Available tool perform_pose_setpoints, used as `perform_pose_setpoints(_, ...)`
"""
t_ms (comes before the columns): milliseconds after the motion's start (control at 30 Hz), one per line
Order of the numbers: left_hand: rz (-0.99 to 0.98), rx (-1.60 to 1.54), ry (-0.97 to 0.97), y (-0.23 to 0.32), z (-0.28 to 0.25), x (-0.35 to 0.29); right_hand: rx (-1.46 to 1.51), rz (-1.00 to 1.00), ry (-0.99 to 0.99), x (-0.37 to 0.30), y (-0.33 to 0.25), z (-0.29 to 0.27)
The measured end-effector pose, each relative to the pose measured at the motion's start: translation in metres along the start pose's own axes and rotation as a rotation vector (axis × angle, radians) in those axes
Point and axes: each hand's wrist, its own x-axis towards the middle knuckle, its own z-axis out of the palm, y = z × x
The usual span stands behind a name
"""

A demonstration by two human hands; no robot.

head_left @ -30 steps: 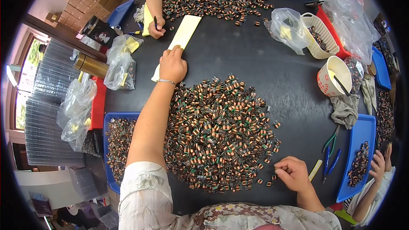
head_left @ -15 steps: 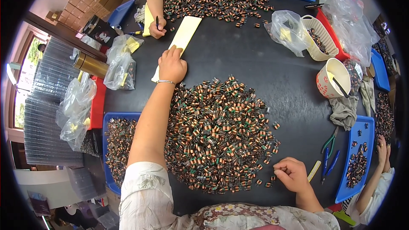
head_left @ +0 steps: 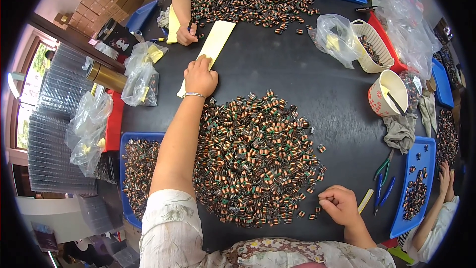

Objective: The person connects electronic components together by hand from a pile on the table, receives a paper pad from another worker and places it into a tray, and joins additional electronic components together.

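Hundreds of coils (head_left: pixel 258 164) are lying heaped mid-surface (head_left: pixel 277 64). Left hand (head_left: pixel 200 77) is pressing palm-down at their 11 o'clock on the yellow strip (head_left: pixel 219 38), fingers bent, likely keeping it from sliding; tips hidden, can't tell if it's pinching. Right hand (head_left: pixel 341 203) is resting half-curled at 4, just beside stray coils (head_left: pixel 312 216); can't tell if anything's inside. Blue tray (head_left: pixel 141 134) is sitting at 9, blue pliers (head_left: pixel 388 190) at 3, presumably for easy reach.
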Motion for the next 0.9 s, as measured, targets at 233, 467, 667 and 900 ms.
perform_pose_setpoints(233,-0.095,-0.054,-0.133,-0.008,-0.009,0.021,0.012,0.009,-0.016,0.000,0.001,0.001)
perform_pose_setpoints(467,-0.095,-0.038,-0.169,-0.003,-0.003,0.025,0.014,-0.002,0.008,0.000,0.003,-0.003)
perform_pose_setpoints(667,-0.022,0.038,-0.153,-0.008,-0.003,0.024,0.018,-0.006,-0.013,0.001,0.002,-0.002)
perform_pose_setpoints(900,-0.002,0.063,-0.200,-0.005,-0.004,0.027,0.027,0.004,-0.011,-0.002,0.003,-0.003)
